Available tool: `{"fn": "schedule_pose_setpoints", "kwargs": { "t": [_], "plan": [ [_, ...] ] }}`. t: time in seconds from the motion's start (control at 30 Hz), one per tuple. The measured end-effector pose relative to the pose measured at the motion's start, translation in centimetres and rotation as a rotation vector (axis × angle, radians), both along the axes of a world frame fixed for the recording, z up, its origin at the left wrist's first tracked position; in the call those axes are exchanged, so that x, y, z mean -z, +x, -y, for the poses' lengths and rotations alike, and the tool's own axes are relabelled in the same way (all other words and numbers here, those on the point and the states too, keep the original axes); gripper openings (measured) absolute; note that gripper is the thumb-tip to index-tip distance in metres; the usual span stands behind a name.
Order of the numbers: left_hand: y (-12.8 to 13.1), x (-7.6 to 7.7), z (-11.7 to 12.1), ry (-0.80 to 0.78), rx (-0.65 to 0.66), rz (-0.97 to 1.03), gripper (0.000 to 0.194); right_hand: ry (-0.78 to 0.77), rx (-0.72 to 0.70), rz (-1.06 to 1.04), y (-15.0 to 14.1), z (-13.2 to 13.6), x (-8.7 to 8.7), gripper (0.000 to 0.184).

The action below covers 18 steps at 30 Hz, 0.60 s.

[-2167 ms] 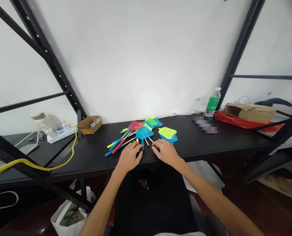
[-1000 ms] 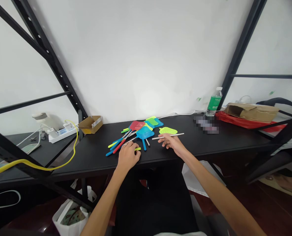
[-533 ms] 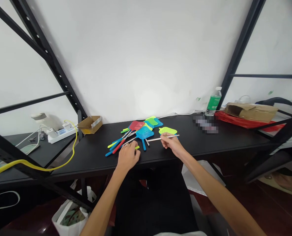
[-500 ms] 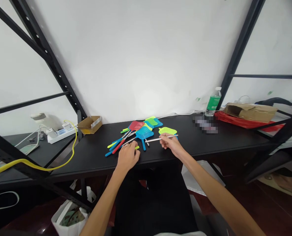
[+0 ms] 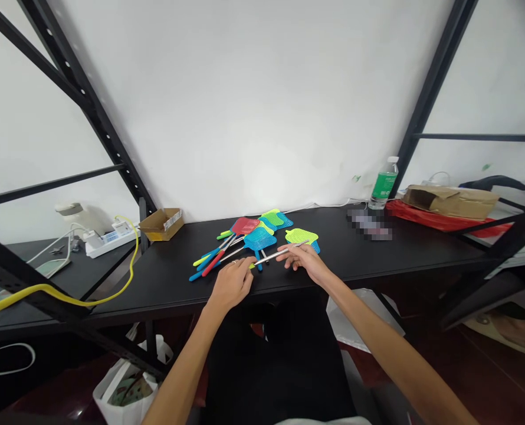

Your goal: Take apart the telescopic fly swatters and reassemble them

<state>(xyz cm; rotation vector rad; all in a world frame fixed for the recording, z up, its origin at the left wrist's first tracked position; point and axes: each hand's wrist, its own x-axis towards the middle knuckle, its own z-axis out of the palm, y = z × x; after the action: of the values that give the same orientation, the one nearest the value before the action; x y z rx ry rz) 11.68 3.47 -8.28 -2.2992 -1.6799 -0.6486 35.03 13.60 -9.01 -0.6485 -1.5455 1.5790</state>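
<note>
Steel rod [image 5: 278, 256], slim and straight, sits in the right hand [image 5: 304, 262], pinched between thumb and fingertips, with the remaining fingers loosely spread. Its far end reaches leftward to a short lime-green plastic grip [image 5: 252, 266], held under the curled fingers of the left hand [image 5: 231, 284]. Most of the grip is hidden; whether the rod end has entered it cannot be told from this view. The rod crosses above the handle of a blue mesh fly swatter [image 5: 258, 238]; contact between them cannot be confirmed.

Recommended practice: keep rod and grip on one straight line, pinch close to the joint, and hold the rod off the swatter handles beneath it.

Edges: both hands work just behind the front edge of the black tabletop [image 5: 156, 289], the left hand nearest it, so a dropped part could roll off. A red mesh swatter [image 5: 243, 225] lies beyond the hands, and a lime-and-blue swatter pair [image 5: 301, 236] lies just past the right hand's fingers. The tabletop runs well to the right, toward a blurred patch [image 5: 369, 226], and left toward a small cardboard box [image 5: 161, 225].
</note>
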Motion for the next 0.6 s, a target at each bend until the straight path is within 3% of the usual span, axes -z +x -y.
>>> {"fn": "schedule_pose_setpoints", "kwargs": {
  "t": [0.17,0.6],
  "plan": [
    [-0.14,0.12,-0.01,-0.018,0.044,0.051,0.026,0.023,-0.016,0.007,0.09,0.07,0.08,0.041],
    [-0.43,0.46,-0.03,0.021,0.01,0.053,0.025,0.086,-0.086,0.021,0.11,-0.38,0.5,0.045]
  ]
}}
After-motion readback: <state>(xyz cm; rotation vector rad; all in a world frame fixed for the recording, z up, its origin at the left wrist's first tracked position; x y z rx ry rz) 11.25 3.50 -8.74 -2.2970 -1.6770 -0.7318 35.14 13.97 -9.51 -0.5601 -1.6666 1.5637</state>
